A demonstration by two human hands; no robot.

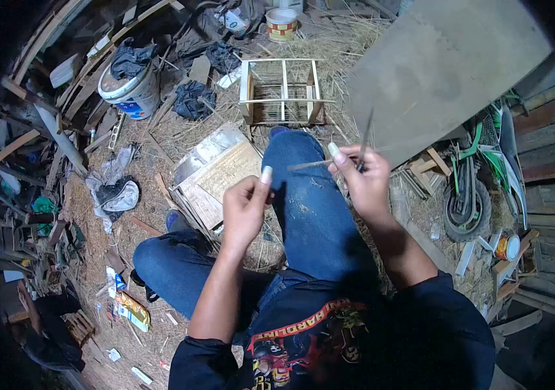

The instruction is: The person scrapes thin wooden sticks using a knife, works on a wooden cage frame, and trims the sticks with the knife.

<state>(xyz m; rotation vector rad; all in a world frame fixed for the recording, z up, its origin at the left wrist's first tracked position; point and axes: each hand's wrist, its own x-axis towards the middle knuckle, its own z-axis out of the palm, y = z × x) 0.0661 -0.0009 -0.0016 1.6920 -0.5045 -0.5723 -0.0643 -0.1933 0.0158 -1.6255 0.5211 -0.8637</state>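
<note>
My right hand (367,179) is closed over my right thigh. A narrow dark knife blade (368,133) points up and away from it. From its thumb and fingers a thin wooden stick (310,165) reaches toward the left, its far end apart from my other hand. My left hand (245,207) is raised beside my right knee, fingers curled and thumb up; whatever lies inside the curl is hidden. Both thumbs carry pale coverings at the tips. Beyond my knee stands a small wooden frame cage (284,81) with thin bars.
Wooden boards (222,170) lie left of my knee. A large grey panel (440,71) leans at the upper right, with a small motorbike (469,195) below it. A white bucket (129,91) stands upper left. Straw and scraps cover the ground. Another person's dark sleeve (46,341) shows lower left.
</note>
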